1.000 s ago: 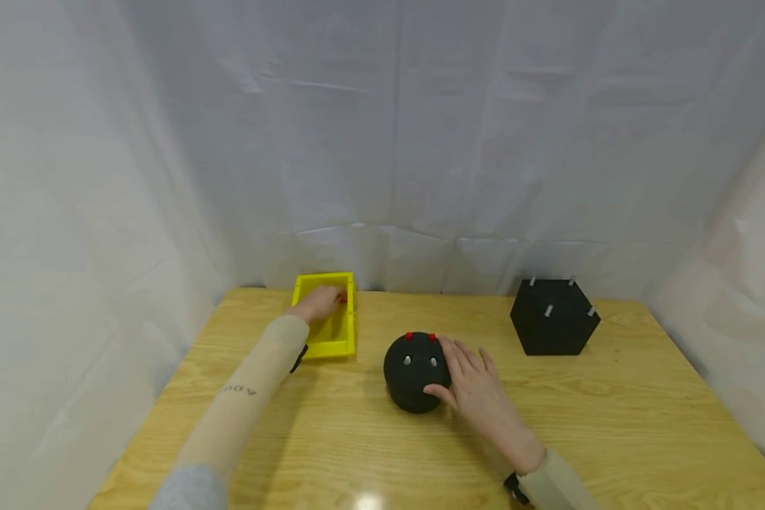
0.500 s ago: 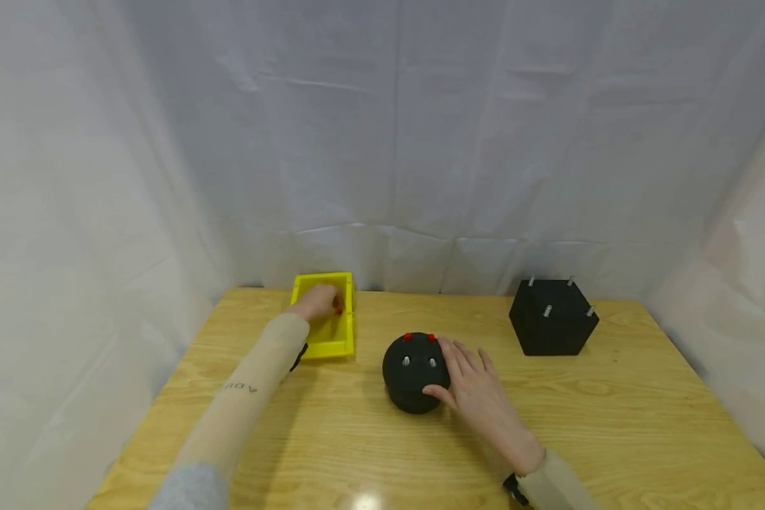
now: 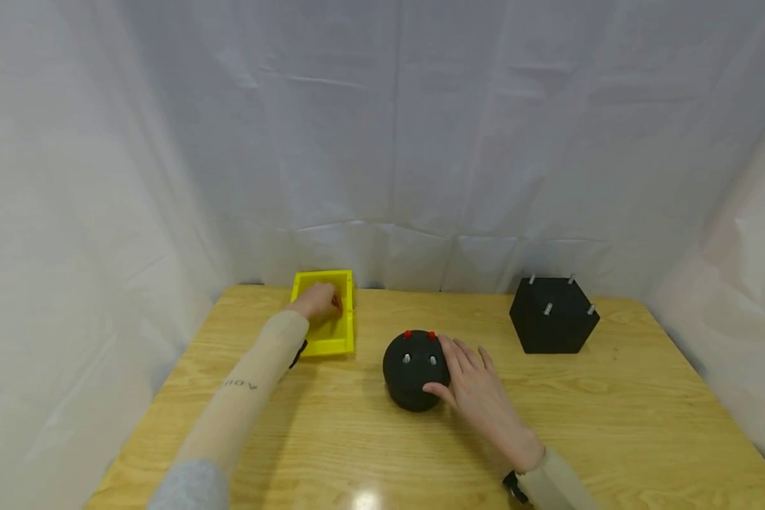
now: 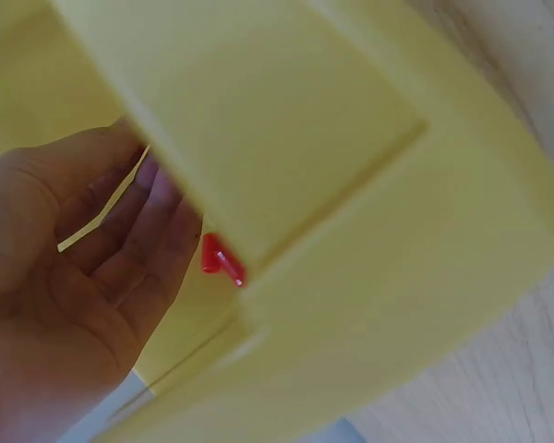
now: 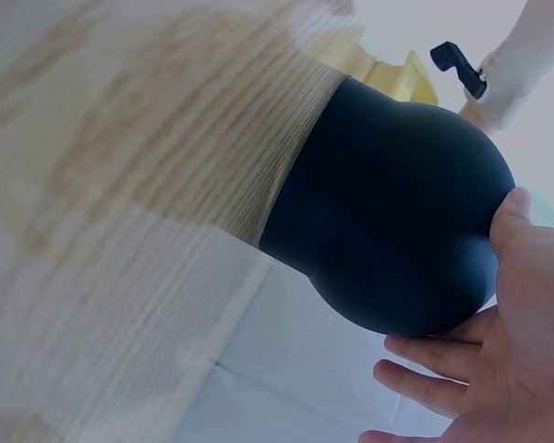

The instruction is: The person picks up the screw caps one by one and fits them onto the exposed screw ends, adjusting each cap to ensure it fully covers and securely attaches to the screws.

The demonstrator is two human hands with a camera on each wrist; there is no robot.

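Left hand (image 3: 319, 300) in yellow tray (image 3: 341, 345), now pinching red peg (image 4: 221, 259).
Right hand (image 3: 474, 386) stays relaxed vs. black ball (image 3: 413, 368).

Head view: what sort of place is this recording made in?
Probably a staged recording booth, not a home or workshop: white sheets hang on all sides of one wooden table, which carries only a yellow tray and two black pegged blocks.
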